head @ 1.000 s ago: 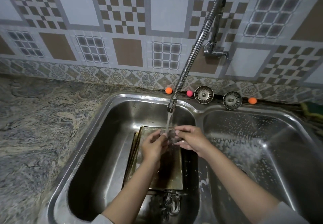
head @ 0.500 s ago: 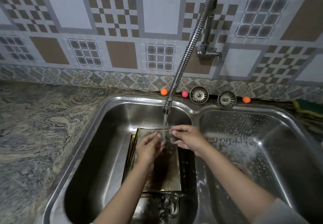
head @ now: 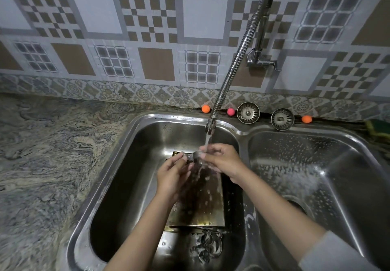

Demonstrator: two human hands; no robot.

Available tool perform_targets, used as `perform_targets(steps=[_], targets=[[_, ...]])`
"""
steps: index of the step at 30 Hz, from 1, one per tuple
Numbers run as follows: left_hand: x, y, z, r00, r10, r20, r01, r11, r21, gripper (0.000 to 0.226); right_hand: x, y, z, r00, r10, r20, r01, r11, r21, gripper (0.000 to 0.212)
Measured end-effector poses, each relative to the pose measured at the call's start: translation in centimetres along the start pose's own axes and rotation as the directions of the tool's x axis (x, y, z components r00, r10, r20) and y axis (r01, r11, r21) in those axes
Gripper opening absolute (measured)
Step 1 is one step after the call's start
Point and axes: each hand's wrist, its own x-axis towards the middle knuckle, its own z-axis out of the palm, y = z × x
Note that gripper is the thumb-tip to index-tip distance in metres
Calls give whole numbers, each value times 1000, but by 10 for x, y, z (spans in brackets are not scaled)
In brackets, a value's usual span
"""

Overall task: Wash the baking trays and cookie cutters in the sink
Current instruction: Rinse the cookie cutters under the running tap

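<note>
Both hands pinch a small metal cookie cutter (head: 197, 155) under the faucet (head: 210, 126) stream – left hand (head: 172, 173), right hand (head: 221, 158) fingers curled round it for rinsing; baking trays (head: 200, 203) directly below, more cutters (head: 207, 244) nearer.

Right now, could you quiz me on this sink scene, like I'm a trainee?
1. True or false: water is running from the faucet.
2. Which basin holds the baking tray: A left, B right?
3. How many sink strainers stand on the ledge behind the sink?

Key: 1 true, the stream falls onto a small metal cutter held between the left hand and right hand. 2 A. 3 two.
</note>
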Motion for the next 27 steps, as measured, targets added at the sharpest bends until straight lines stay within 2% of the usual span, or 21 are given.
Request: perform_targets(steps=[4,6,7,8,10,13,15,18,21,27], targets=[[-8,1,6,991,16,134,-28,996,84,25,-15,-13,-36,993,-122,-4,121,985,-120,19],[-12,-8,-1,982,-36,185,-15,964,266,27,-31,-11,-64,993,-111,38,116,973,-200,21],[-15,-14,-5,975,-82,208,-8,917,398,26,-42,-7,-80,994,-91,64,103,966,-239,21],[-18,-19,-11,963,-141,230,-5,843,537,23,-53,0,-95,995,-62,78,81,956,-282,21],[-22,-33,-24,921,-282,268,-30,635,772,17,-75,19,-127,998,13,64,10,938,-347,23],[-24,-51,-41,828,-478,292,-159,300,941,7,-100,59,-164,985,166,46,-128,884,-449,31],[-26,-64,-46,782,-557,281,-239,149,960,10,-108,95,-174,950,312,27,-250,808,-534,43],[-30,-80,-44,807,-524,272,-299,35,953,9,-116,148,-169,873,487,28,-368,695,-618,50],[-33,-90,-40,855,-435,282,-367,-126,921,19,-115,181,-158,842,536,54,-342,609,-716,50],[-39,-99,-38,905,-320,280,-366,-253,895,12,-113,201,-149,803,589,97,-269,503,-821,47]])
